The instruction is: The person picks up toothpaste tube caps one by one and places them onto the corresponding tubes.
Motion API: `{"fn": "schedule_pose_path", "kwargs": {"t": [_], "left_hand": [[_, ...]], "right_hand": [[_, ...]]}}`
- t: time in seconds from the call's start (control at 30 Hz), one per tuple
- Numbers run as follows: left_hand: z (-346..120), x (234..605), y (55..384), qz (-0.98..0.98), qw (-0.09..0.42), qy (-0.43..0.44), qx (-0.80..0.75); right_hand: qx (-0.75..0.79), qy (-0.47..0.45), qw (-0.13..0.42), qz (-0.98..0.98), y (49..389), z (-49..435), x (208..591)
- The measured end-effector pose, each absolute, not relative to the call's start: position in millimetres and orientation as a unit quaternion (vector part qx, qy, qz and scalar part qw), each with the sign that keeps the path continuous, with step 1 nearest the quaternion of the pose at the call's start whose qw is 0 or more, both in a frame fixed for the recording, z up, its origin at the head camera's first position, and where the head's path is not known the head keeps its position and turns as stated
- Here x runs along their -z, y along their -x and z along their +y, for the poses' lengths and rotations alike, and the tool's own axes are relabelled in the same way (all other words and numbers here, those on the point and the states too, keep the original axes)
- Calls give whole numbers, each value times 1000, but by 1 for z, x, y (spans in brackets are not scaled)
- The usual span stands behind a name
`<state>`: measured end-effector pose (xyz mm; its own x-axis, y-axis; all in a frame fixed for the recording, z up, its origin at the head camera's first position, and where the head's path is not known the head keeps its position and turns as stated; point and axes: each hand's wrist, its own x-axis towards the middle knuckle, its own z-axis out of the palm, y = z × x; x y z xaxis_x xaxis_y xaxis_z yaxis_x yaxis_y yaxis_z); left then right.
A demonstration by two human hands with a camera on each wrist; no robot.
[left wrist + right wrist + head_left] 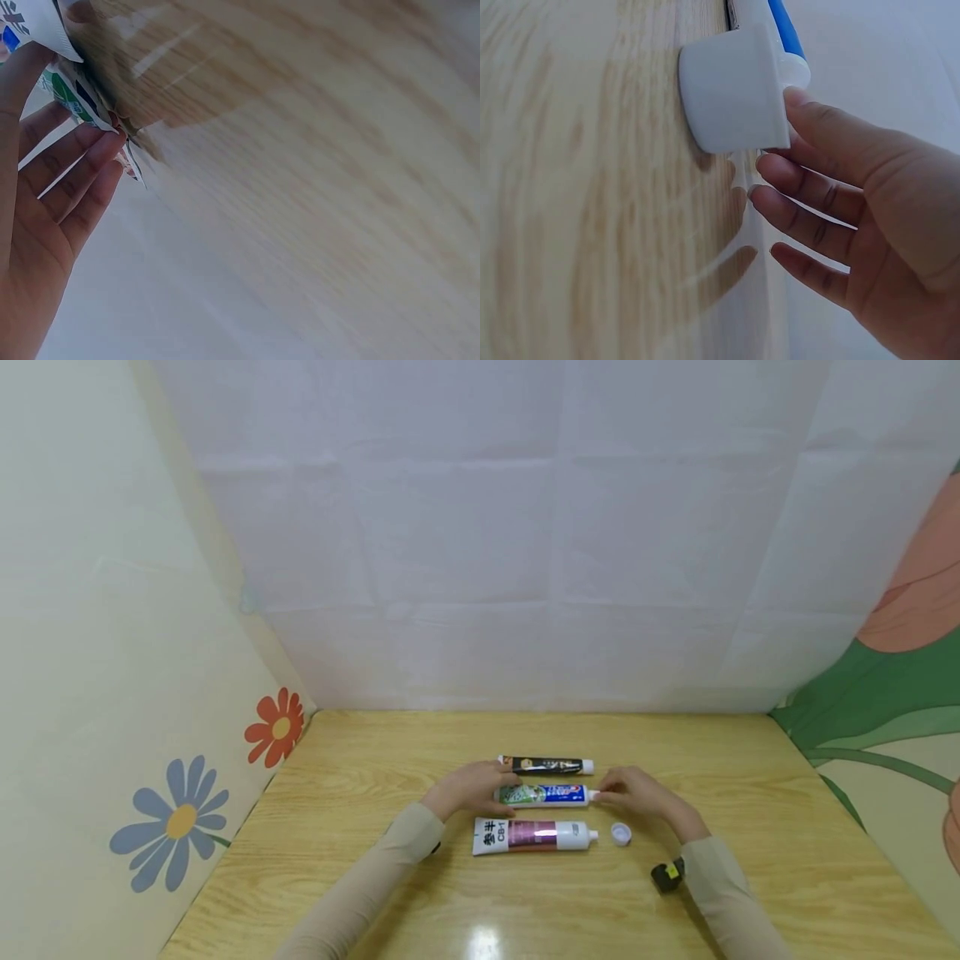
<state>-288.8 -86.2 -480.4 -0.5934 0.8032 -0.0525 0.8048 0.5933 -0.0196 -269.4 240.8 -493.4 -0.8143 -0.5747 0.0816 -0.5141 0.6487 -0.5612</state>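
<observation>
Three toothpaste tubes lie one behind another in the head view, their capped or nozzle ends to the right. My left hand [474, 788] holds the flat end of the middle blue-and-green toothpaste tube [551, 795]; its green end [71, 97] shows between thumb and fingers in the left wrist view. At the other end, my right hand [637, 792] pinches the small white cap [796, 71] between thumb and fingers. Nearest me, the white-and-purple toothpaste tube [534, 835] has a bare nozzle, and a loose white cap [621, 834] stands to its right.
Behind the middle tube lies a black toothpaste tube [551, 766] with its white cap on. A small black box [666, 877] with a yellow mark is beside the right wrist. The wooden table [375, 739] ends at a white cloth [480, 610]; painted walls flank both sides.
</observation>
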Motion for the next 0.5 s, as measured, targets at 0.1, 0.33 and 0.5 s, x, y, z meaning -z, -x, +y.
{"fn": "schedule_pose_path", "kwargs": {"t": [0.1,0.33,0.5], "left_hand": [[-86,480,288,893,20,-449,19],[-85,482,289,898,30,-438,20],[-86,485,288,901,39,-431,20]], "right_hand": [[292,295,57,908,268,241,492],[291,291,65,909,266,243,489],[297,305,60,903,264,247,492]]}}
